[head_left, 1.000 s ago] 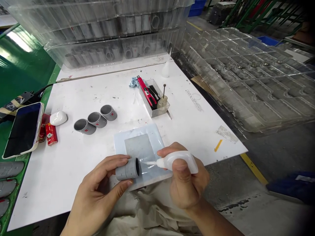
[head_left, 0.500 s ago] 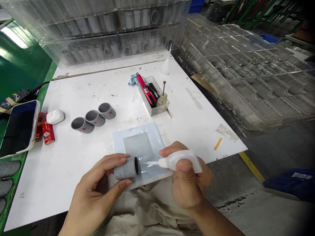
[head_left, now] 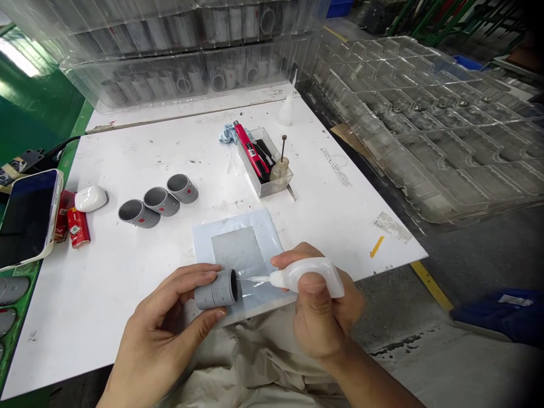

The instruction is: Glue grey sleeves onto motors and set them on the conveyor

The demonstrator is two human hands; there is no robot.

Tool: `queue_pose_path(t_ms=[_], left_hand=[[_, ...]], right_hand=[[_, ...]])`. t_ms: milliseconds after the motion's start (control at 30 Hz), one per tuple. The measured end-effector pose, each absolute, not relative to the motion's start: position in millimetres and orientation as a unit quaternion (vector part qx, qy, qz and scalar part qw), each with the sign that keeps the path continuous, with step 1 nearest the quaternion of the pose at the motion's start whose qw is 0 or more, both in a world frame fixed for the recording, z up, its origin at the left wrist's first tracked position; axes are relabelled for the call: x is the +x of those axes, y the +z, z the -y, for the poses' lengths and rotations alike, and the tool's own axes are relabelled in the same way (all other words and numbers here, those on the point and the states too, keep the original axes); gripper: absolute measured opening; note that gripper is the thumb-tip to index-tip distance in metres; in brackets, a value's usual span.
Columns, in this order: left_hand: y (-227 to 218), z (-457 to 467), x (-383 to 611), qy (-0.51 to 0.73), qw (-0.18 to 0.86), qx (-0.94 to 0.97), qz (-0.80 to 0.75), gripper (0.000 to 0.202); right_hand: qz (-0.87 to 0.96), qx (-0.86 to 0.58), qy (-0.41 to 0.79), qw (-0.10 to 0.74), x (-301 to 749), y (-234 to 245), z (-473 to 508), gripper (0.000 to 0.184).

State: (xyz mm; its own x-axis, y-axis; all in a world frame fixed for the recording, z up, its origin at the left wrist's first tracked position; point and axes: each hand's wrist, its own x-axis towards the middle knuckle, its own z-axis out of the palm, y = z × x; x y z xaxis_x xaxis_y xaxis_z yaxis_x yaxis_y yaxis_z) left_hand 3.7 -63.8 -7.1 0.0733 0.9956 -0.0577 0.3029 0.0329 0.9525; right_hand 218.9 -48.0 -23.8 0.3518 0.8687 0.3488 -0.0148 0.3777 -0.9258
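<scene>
My left hand [head_left: 165,323] grips a short grey cylinder [head_left: 215,290] between fingers and thumb, its open end turned to the right. Held in my right hand [head_left: 323,311] is a white squeeze bottle [head_left: 308,276] with a thin clear nozzle; the thumb presses on its side. The nozzle tip is close to the cylinder's open end; whether they touch I cannot tell. Under both lies a pale blue sheet [head_left: 204,241] with a grey square [head_left: 240,249] on it. Three more grey cylinders with red marks, the nearest one [head_left: 138,213] included, stand in a row farther left.
A clear box [head_left: 276,186] holds a red-and-black cutter [head_left: 252,152] and a small glass jar [head_left: 279,170]. Behind it stands another white nozzle bottle [head_left: 287,109]. At left are a phone [head_left: 29,218], a white case [head_left: 90,198] and a red battery [head_left: 79,228]. Stacked clear trays [head_left: 153,82] line the back.
The whole view has shifted slightly, moving things a little to the left. Both hands keep their grips, with the nozzle still beside the cylinder's open end.
</scene>
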Motion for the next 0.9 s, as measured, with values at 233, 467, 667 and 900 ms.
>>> queue_pose_path(t_ms=[233, 467, 667, 900], left_hand=[[-2, 64, 14, 0.405, 0.458, 0.529, -0.588, 0.03], [-2, 63, 13, 0.404, 0.454, 0.533, -0.588, 0.031], [-5, 65, 8, 0.391, 0.452, 0.549, -0.584, 0.035], [-10, 66, 7, 0.435, 0.409, 0.575, -0.558, 0.046]], right_hand=[[0.469, -0.435, 0.342, 0.688, 222, -26, 49, 0.023], [0.471, -0.427, 0.355, 0.685, 224, -28, 50, 0.023], [0.457, -0.434, 0.395, 0.669, 228, -22, 53, 0.029], [0.337, -0.453, 0.404, 0.72, 229, -8, 42, 0.043]])
